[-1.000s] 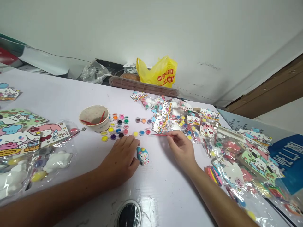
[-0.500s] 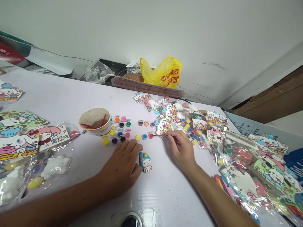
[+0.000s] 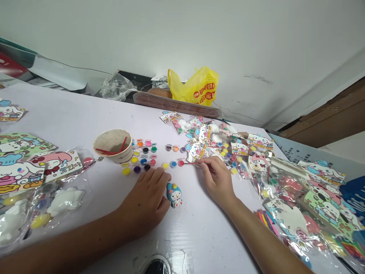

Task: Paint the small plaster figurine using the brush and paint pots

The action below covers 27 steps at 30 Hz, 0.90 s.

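A small painted figurine [image 3: 174, 195] with a blue hood and a yellow spot lies face up on the white table [image 3: 196, 232]. Beside its left edge my left hand [image 3: 148, 196] rests on the table, fingers bent and thumb apart; any contact with the figurine is unclear. My right hand [image 3: 218, 180] pinches a thin red paintbrush [image 3: 188, 163], mostly hidden by the fingers. The brush's tip is at the red paint pot [image 3: 181, 163], in a strip with blue and yellow pots [image 3: 165, 165]. More paint pots [image 3: 145, 150] sit beyond my left hand.
Left of the pots stands a paper cup [image 3: 113, 145] with murky water and red sticks. Packaged figurine kits [image 3: 64, 201] lie at the left; more kits [image 3: 285, 205] spread along the right. A yellow plastic bag [image 3: 194, 89] is behind the table. A round dark object [image 3: 156, 266] sits at the near edge.
The whole view has shifted slightly. Both hands, the paintbrush and the figurine keep nearly the same places.
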{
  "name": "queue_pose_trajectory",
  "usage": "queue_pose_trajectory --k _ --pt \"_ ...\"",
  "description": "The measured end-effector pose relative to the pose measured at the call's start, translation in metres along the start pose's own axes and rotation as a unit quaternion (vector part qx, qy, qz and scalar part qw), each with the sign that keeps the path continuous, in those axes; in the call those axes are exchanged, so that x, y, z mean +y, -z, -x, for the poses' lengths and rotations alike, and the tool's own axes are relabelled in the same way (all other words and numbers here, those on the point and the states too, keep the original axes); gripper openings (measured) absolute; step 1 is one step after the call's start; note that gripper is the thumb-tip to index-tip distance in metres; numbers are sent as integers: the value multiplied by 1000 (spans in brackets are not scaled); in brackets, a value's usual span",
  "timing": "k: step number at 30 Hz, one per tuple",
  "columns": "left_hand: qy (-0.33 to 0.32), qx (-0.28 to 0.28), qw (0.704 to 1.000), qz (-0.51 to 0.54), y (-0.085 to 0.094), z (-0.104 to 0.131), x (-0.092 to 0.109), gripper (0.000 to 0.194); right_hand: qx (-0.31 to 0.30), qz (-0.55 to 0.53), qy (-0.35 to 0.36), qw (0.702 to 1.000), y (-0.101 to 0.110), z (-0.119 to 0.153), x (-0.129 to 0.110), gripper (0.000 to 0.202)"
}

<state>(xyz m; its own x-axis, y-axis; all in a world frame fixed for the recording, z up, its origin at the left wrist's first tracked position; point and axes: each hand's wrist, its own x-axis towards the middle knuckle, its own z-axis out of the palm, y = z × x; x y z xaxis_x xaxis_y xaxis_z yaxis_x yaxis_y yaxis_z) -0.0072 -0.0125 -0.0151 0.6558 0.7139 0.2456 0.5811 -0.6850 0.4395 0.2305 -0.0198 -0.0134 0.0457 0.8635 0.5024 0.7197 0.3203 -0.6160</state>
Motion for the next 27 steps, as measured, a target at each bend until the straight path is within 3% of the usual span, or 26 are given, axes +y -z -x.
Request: queue_pose_trajectory --k 27 --pt "-1 1 1000 -10 -1 0 -1 35 -5 22 65 998 1 2 -7 22"
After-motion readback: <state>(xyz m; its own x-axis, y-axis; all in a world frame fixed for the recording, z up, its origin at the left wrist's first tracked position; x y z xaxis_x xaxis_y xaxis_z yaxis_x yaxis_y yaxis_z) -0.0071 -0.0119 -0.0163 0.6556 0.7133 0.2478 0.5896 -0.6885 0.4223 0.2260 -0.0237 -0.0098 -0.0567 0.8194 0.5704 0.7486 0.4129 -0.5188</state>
